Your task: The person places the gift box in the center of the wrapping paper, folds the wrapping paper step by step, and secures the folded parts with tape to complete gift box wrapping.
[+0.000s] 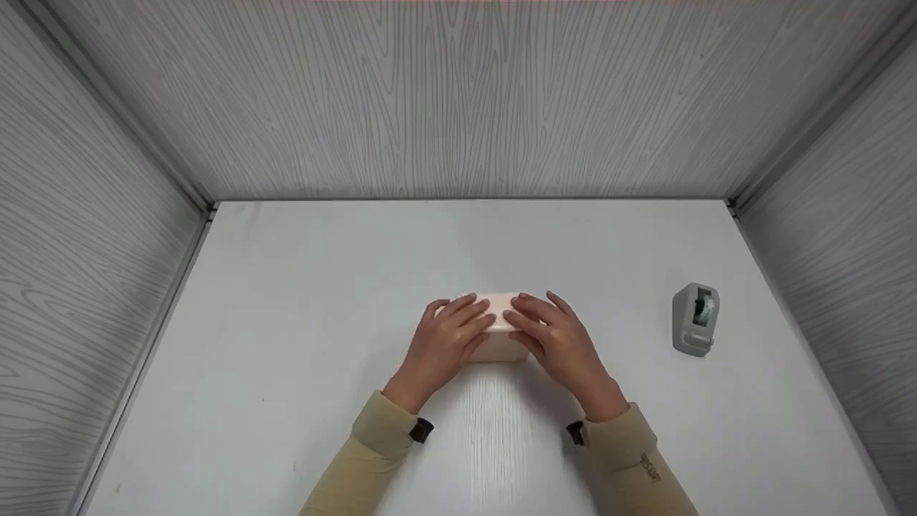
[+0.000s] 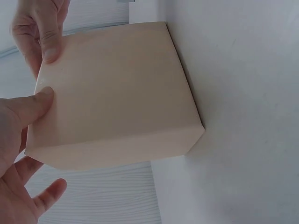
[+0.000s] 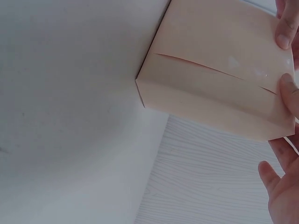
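Note:
A peach-coloured box [image 1: 498,348], its surface smooth like wrapping paper, sits on the white table in front of the person. My left hand [image 1: 445,342] grips its upper left part, thumb on the near face and fingers over the top. On the upper right part, my right hand [image 1: 564,344] holds it the same way. The left wrist view shows the box [image 2: 117,88] with both thumbs pressed near one edge. In the right wrist view, a long narrow slit or paper edge runs across the face of the box [image 3: 205,93]. The far side is hidden.
A grey tape dispenser [image 1: 693,319] with a roll in it stands on the right side of the white table [image 1: 322,272]. Wood-grain panels [image 1: 458,100] enclose the table at the back, left and right.

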The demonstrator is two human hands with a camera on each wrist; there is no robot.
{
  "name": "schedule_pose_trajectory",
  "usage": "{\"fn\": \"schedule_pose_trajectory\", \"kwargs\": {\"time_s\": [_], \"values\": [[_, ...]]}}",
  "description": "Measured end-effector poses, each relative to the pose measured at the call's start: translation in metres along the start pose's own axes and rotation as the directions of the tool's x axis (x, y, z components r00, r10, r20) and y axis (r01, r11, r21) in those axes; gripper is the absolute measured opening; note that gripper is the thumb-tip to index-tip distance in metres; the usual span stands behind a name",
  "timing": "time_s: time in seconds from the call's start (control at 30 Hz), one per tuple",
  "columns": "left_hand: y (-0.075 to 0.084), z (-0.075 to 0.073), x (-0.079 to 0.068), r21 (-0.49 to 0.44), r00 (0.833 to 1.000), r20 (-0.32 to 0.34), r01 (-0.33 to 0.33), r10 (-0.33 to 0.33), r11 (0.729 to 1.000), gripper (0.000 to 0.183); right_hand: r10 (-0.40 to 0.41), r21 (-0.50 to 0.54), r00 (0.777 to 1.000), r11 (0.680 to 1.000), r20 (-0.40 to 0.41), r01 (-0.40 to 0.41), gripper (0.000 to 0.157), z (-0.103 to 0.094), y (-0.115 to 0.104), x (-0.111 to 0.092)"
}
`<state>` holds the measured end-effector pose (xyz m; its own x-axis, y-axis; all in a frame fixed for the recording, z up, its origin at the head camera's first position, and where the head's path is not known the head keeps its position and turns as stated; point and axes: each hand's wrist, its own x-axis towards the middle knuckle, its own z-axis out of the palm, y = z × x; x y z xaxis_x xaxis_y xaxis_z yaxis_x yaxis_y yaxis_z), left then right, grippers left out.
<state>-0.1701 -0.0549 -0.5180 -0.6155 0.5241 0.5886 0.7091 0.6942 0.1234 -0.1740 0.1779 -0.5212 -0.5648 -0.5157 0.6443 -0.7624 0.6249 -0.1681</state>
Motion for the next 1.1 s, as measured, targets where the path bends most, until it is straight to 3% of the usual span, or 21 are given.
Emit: {"fn": "schedule_pose_trajectory", "kwargs": {"time_s": [0.23,0.47,1.1], "values": [[-0.006,0.007,0.007,0.006,1.0,-0.005,0.019,-0.019,1.0,0.026,-0.002,-0.027,1.0,1.0,0.001,0.002,0.033,0.0,0.009,0.007],[-0.011,0.008,0.006,0.016,0.998,-0.014,0.063,-0.063,0.998,0.035,0.017,-0.035,1.0,0.999,0.012,-0.017,0.032,0.003,0.013,0.007],[-0.01,0.009,0.003,0.043,0.998,-0.013,0.067,-0.066,0.997,0.034,-0.002,-0.052,0.999,0.999,-0.041,0.0,0.031,0.006,0.012,0.007]]}}
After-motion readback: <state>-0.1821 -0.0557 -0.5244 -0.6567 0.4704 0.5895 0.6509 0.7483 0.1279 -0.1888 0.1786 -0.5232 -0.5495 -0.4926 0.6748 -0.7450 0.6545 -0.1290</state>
